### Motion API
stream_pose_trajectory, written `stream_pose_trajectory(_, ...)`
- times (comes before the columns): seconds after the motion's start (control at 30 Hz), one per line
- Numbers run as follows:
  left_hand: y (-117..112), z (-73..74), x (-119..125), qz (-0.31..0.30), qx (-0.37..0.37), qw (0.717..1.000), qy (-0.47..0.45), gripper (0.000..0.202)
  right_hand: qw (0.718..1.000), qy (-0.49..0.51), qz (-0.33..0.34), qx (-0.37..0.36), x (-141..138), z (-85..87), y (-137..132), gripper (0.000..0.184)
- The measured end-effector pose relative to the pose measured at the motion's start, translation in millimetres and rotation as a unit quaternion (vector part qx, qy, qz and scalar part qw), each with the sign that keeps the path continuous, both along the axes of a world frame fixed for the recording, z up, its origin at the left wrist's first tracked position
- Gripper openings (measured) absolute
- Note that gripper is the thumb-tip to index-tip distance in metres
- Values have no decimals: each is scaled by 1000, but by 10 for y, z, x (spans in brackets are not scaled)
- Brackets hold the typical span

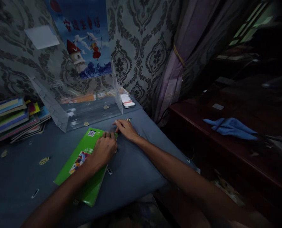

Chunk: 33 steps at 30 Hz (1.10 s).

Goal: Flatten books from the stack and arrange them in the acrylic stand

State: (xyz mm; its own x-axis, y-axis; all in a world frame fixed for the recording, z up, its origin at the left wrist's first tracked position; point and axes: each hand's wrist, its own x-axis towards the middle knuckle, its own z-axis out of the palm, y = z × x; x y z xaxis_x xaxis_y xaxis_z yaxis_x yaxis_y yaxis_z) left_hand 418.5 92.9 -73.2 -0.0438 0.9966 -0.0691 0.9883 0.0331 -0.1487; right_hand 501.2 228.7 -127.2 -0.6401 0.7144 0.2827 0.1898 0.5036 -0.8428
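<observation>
A thin green book (pixel 82 164) lies flat on the blue patterned cloth (pixel 131 164) covering the table. My left hand (pixel 105 148) rests on the book's far right corner with its fingers curled down over the edge. Just to the right, my right hand (pixel 126 128) lies on the cloth at the same corner, fingers pressed together and touching the book's edge. What the fingertips pinch is hidden.
A clear plastic box (pixel 84 98) stands behind the book against the patterned wall. A stack of colourful books (pixel 15 118) lies at the far left. A poster (pixel 84 38) hangs on the wall. At the right, a dark wooden bench (pixel 226 148) carries a blue cloth (pixel 231 128).
</observation>
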Motion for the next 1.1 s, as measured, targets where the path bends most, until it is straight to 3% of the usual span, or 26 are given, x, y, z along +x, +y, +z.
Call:
stream_pose_trajectory(0.1,1,54,-3,-10,-5,1000,2,24,1000,12,-2,-5,11,14,6,34)
stream_pose_trajectory(0.37,13,214,-107,32,-1,999,-38,24,999,32,-13,2,27,53,5,35)
stream_pose_trajectory(0.57,-8,130,0,49,-6,999,-20,21,995,92,-25,-4,42,92,-12,42)
stream_pose_trajectory(0.7,-21,70,64,52,-9,999,2,23,993,118,21,-10,56,114,-54,43)
stream_pose_trajectory(0.93,-108,-5,-28,18,37,999,-19,31,994,-5,90,56,73,134,-115,36)
stream_pose_trajectory(1.1,-185,-2,-104,-12,54,998,-38,33,994,-8,93,61,65,121,-89,36)
